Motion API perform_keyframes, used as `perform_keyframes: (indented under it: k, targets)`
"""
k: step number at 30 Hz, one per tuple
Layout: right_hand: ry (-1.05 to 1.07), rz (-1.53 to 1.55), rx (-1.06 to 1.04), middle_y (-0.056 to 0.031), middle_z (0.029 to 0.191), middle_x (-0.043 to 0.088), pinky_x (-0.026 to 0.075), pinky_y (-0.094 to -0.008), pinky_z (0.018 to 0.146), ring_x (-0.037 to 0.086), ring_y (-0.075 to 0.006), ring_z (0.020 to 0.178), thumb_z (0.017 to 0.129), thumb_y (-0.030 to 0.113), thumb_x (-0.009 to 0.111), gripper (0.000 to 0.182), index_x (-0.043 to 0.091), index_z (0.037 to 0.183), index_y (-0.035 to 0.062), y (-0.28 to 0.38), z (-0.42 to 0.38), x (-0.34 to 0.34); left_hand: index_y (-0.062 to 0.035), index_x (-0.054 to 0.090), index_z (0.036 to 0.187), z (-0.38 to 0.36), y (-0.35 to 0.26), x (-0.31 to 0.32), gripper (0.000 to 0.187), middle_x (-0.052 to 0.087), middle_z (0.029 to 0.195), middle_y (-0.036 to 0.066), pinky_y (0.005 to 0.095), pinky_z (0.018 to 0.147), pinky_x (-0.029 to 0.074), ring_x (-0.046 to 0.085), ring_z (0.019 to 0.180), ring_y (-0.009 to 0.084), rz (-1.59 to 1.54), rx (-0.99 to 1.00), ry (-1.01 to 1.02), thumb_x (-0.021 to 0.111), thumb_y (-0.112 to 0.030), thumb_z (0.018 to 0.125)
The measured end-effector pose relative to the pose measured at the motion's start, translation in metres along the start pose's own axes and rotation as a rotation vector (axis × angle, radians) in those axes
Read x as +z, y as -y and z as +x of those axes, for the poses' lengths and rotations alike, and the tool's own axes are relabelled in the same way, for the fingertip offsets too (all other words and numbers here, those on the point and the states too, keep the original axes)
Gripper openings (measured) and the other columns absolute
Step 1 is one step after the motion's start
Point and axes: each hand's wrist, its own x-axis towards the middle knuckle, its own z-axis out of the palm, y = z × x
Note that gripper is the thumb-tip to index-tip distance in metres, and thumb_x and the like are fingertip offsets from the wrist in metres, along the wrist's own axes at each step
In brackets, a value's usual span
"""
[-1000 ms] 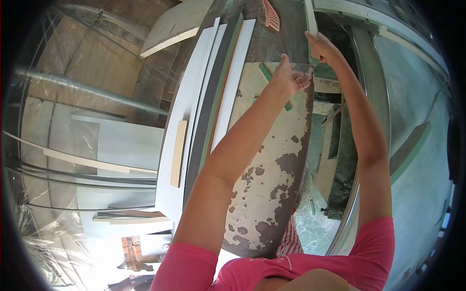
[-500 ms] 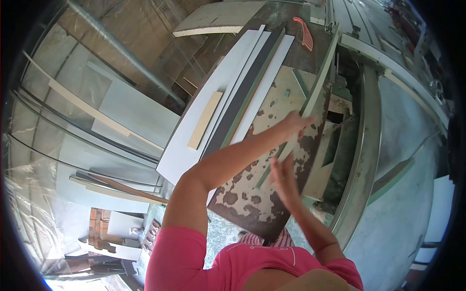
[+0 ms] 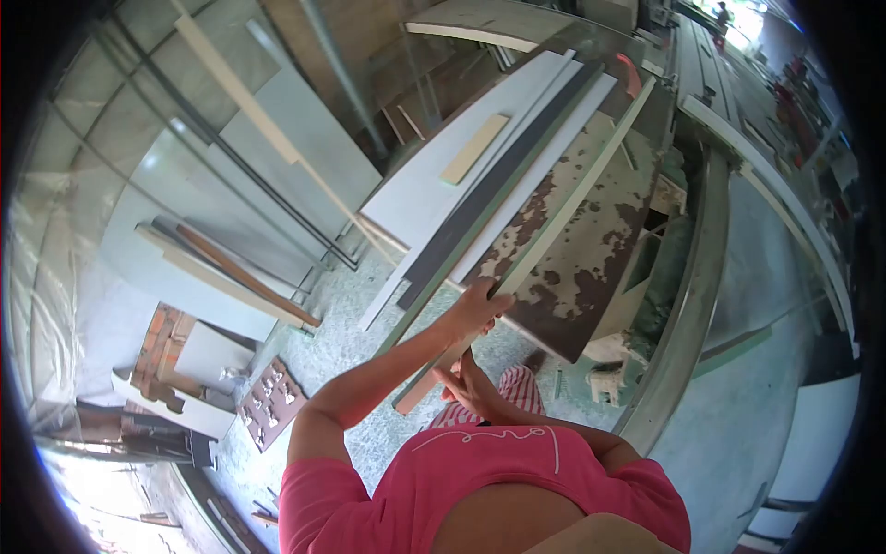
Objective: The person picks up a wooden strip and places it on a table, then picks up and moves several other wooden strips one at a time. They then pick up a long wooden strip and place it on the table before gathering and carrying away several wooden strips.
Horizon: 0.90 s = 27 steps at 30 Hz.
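A long, narrow pale-green wooden strip (image 3: 580,187) slants from the far end of the worktable (image 3: 604,245) down past its near edge. My left hand (image 3: 484,309) is wrapped around the strip's lower part, just off the table's near corner. Lower down, close to my body, my right hand (image 3: 466,384) is closed at the strip from below, near its brown end. To the left of the strip lie white panels (image 3: 406,189), a dark grey board (image 3: 503,180) and a short beige wood piece (image 3: 474,150).
A curved red-pink object (image 3: 631,76) lies at the table's far end. A metal rail (image 3: 701,268) runs along the right side. Boards (image 3: 217,277) lean at the left, and a brown panel with small metal parts (image 3: 272,404) is on the floor.
Both hands have come back toward my body and to the left, and the strip has been drawn with them past the table's near edge. My view has turned leftward.
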Motion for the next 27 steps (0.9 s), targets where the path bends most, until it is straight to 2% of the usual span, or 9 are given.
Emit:
perform_keyframes:
  k: [6,12,15,19,20,22,24,25,27]
  targets:
    - [0.175,0.007,0.094,-0.0139,0.09,0.054,0.045,-0.0254,0.043,0.056,-0.0145,0.054,0.09,0.031,0.05,0.072,0.0,0.133,0.0017,-0.028,-0.004,0.049,-0.0024,0.051,0.093,-0.055,0.041,-0.029,0.029,0.046,0.061,0.002,0.0256,0.037,0.037,0.043,0.044,0.0085,-0.02,-0.022,-0.154,0.056,-0.029,0.083]
    - [0.205,0.022,0.165,-0.0106,0.084,0.054,0.046,-0.0228,0.044,0.057,-0.0133,0.053,0.088,0.038,0.052,0.06,0.021,0.127,0.0044,-0.038,0.001,0.074,-0.0009,0.053,0.089,-0.074,0.074,-0.045,0.028,0.049,0.061,0.002,0.0261,0.038,0.04,0.045,0.045,0.0108,-0.004,-0.049,-0.265,0.057,-0.028,0.082]
    - [0.229,0.036,0.202,-0.011,0.085,0.055,0.046,-0.0224,0.044,0.058,-0.0139,0.053,0.088,0.04,0.052,0.06,0.024,0.126,0.0042,-0.036,0.001,0.076,-0.0004,0.053,0.089,-0.07,0.092,-0.05,0.029,0.052,0.06,0.004,0.0261,0.038,0.042,0.048,0.043,0.0122,-0.034,-0.006,-0.261,0.057,-0.028,0.082]
    - [0.216,0.135,0.334,-0.0114,0.094,0.057,0.048,-0.0226,0.05,0.06,-0.0143,0.064,0.088,0.047,0.048,0.059,0.032,0.125,0.0042,-0.049,0.01,0.067,0.0028,0.052,0.092,-0.063,0.107,-0.051,0.032,0.057,0.064,0.008,0.0286,0.039,0.045,0.054,0.045,0.0156,-0.128,0.014,-0.313,0.057,-0.027,0.082]
    - [0.237,0.13,0.371,-0.0096,0.099,0.056,0.049,-0.0263,0.059,0.06,-0.0157,0.076,0.087,0.047,0.049,0.055,0.038,0.123,0.0059,-0.042,0.013,0.064,0.0019,0.054,0.091,-0.063,0.105,-0.052,0.031,0.059,0.066,0.009,0.0291,0.039,0.046,0.057,0.046,0.0167,-0.118,0.029,-0.316,0.056,-0.028,0.082]
    - [0.222,0.181,0.401,-0.0073,0.1,0.056,0.049,-0.0287,0.063,0.059,-0.0164,0.082,0.087,0.048,0.05,0.053,0.041,0.12,0.008,-0.042,0.019,0.062,0.0011,0.056,0.089,-0.056,0.101,-0.058,0.031,0.062,0.067,0.011,0.0295,0.038,0.047,0.06,0.047,0.0179,-0.121,0.039,-0.325,0.055,-0.029,0.083]
    - [0.211,0.266,0.443,-0.0039,0.102,0.057,0.046,-0.0344,0.074,0.056,-0.0189,0.093,0.086,0.048,0.051,0.048,0.045,0.117,0.0108,-0.046,0.028,0.057,0.0011,0.059,0.087,-0.043,0.098,-0.065,0.034,0.064,0.071,0.012,0.0338,0.048,0.051,0.063,0.055,0.0215,0.251,-0.088,-0.344,0.053,-0.032,0.083]
    - [0.215,0.258,0.456,-0.0039,0.102,0.057,0.046,-0.0344,0.074,0.056,-0.0189,0.093,0.086,0.048,0.051,0.048,0.045,0.117,0.0108,-0.048,0.032,0.056,0.0011,0.059,0.087,-0.037,0.102,-0.068,0.034,0.064,0.071,0.012,0.0338,0.048,0.051,0.063,0.055,0.0215,0.236,-0.091,-0.348,0.053,-0.032,0.083]
    - [0.191,0.254,0.459,-0.0041,0.102,0.057,0.047,-0.034,0.073,0.056,-0.0187,0.091,0.086,0.047,0.051,0.047,0.045,0.116,0.0109,-0.051,0.038,0.058,0.0002,0.061,0.089,-0.039,0.109,-0.071,0.037,0.064,0.072,0.013,0.0368,0.064,0.052,0.065,0.066,0.0268,0.57,0.061,-0.458,0.054,-0.035,0.082]
